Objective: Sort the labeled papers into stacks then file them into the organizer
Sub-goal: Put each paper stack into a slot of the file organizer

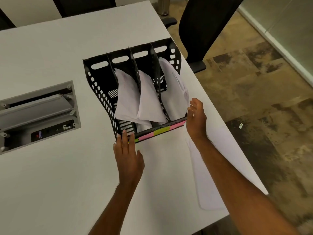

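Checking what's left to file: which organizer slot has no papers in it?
The leftmost slot, by the left hand; the other three each hold white papers.

Both forearms are totally bare, no sleeves, no watch; left hand (127, 154) and right hand (196, 116) ungloved too.

Office: white meeting table (50, 167) with cable hatch (39, 114), black chair (203, 28).

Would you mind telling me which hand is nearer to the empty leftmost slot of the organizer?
Left. The left hand rests at the front edge of the empty leftmost slot, while the right hand is at the organizer's opposite front corner.
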Tool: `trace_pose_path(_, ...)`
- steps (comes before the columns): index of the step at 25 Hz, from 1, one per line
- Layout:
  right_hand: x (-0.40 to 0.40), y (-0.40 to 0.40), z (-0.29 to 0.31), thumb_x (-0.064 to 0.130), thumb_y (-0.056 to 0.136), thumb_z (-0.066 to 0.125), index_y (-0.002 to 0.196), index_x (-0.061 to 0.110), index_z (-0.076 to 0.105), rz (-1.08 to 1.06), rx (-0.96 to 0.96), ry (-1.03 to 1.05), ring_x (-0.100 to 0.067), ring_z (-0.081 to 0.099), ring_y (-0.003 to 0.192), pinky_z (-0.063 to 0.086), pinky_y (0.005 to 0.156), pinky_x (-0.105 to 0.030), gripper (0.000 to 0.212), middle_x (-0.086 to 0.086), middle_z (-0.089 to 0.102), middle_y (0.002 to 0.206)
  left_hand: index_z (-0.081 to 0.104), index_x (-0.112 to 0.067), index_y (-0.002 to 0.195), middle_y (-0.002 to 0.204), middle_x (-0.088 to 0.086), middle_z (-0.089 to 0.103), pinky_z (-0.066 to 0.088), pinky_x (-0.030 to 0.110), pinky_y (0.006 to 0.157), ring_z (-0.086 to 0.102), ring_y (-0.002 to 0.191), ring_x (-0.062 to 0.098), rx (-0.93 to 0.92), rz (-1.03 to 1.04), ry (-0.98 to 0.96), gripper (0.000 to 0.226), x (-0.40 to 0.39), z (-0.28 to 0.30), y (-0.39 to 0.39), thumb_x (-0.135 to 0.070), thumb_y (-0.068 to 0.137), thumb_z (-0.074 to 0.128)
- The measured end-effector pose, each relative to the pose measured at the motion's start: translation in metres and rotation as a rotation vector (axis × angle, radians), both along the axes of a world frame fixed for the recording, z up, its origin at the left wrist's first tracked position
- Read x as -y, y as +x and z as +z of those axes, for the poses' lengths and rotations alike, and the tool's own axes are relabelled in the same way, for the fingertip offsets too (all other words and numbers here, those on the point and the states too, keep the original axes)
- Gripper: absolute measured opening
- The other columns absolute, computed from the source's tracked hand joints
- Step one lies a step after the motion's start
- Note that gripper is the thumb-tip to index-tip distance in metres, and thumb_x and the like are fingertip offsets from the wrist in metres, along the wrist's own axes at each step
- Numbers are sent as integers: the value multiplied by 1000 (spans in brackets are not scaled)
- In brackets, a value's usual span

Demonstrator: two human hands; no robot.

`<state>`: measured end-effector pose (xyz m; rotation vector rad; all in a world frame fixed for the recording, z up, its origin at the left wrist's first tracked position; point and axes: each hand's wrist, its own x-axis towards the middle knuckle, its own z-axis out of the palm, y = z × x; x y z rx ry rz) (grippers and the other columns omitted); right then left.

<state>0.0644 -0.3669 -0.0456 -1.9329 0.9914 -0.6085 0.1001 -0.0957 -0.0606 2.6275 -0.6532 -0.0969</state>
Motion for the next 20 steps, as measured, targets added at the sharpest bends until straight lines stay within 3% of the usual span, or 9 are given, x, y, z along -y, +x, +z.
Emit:
trace_pose_path(2, -4, -42, -16, 23, 103, 54, 140, 20, 47, -40, -29, 23, -12, 55, 123, 40, 93, -10, 37, -3, 57, 141, 42, -11, 150, 159, 14, 38, 32, 45, 119, 34, 147, 31, -42, -45, -130, 60, 9, -4, -27, -13, 92, 58)
trace_pose_path(4, -8, -100, -42, 24, 102, 57, 139, 19, 49, -158, -136, 41, -20, 55, 128, 43, 99, -21, 38, -6, 56, 142, 42, -20, 149, 152, 7, 47, 42, 35, 113, 47, 137, 22, -380, -65, -284, 54, 24, -10, -64, -12, 97, 57)
trace_pose_path(7, 1, -180, -71, 26, 98, 61, 140, 13, 48, -400, -354, 29, -37, 49, 131, 46, 106, -50, 45, -16, 53, 142, 40, -33, 144, 148, 1, 52, 49, 25, 100, 57, 120, 14, -951, 82, -361, 52, 55, -19, -108, -17, 100, 61)
trace_pose_path(10, 27, -225, -80, 39, 93, 65, 143, 10, 42, -514, -578, 39, -44, 45, 131, 41, 105, -59, 62, -21, 50, 143, 36, -29, 152, 151, -6, 47, 42, 26, 100, 50, 123, 10, -1244, 198, -338, 57, 84, -27, -133, -24, 100, 60)
trace_pose_path(15, 42, -230, -80, 57, 91, 60, 142, 9, 45, -307, -856, 119, -43, 48, 128, 44, 102, -56, 72, -21, 52, 140, 35, -19, 154, 151, 0, 49, 40, 26, 99, 50, 123, 12, -1342, 327, -435, 60, 121, -35, -139, -18, 99, 60)
trace_pose_path(20, -11, -206, -79, 40, 91, 68, 136, 12, 49, -154, -645, 449, -35, 61, 113, 49, 92, -38, 56, -14, 61, 129, 46, -15, 145, 141, 7, 58, 47, 45, 109, 58, 123, 26, -1260, 533, -543, 51, 109, -44, -129, -18, 97, 64)
